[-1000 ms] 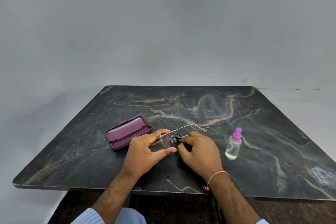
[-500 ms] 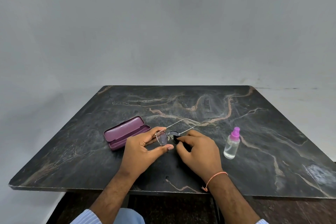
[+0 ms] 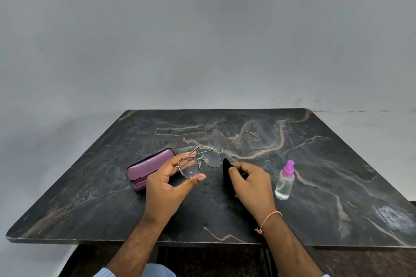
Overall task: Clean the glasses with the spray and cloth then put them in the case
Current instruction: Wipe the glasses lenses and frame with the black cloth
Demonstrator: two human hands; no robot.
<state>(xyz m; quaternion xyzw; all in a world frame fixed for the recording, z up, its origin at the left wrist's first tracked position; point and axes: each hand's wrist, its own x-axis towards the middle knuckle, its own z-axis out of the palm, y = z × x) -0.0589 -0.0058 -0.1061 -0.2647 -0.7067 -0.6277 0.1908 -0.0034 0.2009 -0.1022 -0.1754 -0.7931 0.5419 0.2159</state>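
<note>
My left hand (image 3: 166, 184) pinches the thin metal glasses (image 3: 212, 159) by the left lens rim, thumb below and fingers above, holding them over the table with the temples unfolded and pointing away. My right hand (image 3: 251, 183) grips a small black cloth (image 3: 225, 170), just right of the right lens and apart from it. The purple case (image 3: 148, 165) lies open on the table behind my left hand. A clear spray bottle (image 3: 285, 181) with a pink nozzle stands upright to the right of my right hand.
The dark marble table (image 3: 326, 164) has its front edge just under my wrists and bare surface to the back and right. A grey wall rises behind it.
My right hand with the cloth has come off the right lens and drawn slightly right. My left hand has lifted and turned the glasses, so both lenses now show.
</note>
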